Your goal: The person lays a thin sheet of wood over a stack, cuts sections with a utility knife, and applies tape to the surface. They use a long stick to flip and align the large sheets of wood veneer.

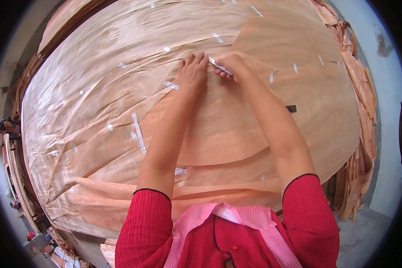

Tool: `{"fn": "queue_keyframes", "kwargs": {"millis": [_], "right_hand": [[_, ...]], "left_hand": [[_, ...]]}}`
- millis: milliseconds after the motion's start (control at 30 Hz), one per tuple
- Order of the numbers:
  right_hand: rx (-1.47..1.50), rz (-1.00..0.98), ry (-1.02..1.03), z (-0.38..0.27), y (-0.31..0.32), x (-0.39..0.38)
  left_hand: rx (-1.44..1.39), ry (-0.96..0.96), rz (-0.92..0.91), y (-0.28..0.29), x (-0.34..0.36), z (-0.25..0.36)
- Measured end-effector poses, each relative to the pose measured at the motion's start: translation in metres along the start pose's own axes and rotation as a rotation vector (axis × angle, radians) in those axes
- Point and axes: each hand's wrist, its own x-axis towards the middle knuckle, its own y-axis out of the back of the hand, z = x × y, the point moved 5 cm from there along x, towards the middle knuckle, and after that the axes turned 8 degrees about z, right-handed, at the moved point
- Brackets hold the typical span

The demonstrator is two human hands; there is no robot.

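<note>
Our right hand pinches a white strip, slanted ten-to-four o'clock. Our left hand rests at its nine o'clock, fingers loosely spread.

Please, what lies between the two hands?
In the head view, one end of the white tape strip in the right hand, pointing toward the left hand.

Broad bed of tan sheets, scattered white strips, small black piece, peach sheet along near edge
</note>
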Motion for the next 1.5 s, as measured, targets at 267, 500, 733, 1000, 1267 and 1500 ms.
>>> {"fn": "queue_keyframes", "kwargs": {"millis": [267,500,733,1000,1267,1500], "right_hand": [[-0.132,0.028,0.029,0.008,0.003,-0.007],[-0.042,-0.041,0.008,0.011,0.002,-0.013],[-0.029,-0.038,0.072,0.036,0.010,-0.006],[-1.056,0.449,0.688,-0.009,0.102,-0.005],[-0.006,0.082,0.325,0.013,0.130,-0.011],[-0.044,-0.056,0.223,-0.020,0.070,0.037]], "left_hand": [[-0.180,-0.085,-0.066,0.000,0.014,0.006],[0.185,-0.365,-0.138,-0.010,-0.002,0.013],[0.057,-0.227,-0.156,0.005,-0.015,0.035],[0.024,-0.130,-0.372,0.009,0.000,0.036],[-0.070,-0.173,-0.085,-0.023,0.015,0.069],[-0.111,-0.144,-0.030,-0.023,0.020,0.068]]}}
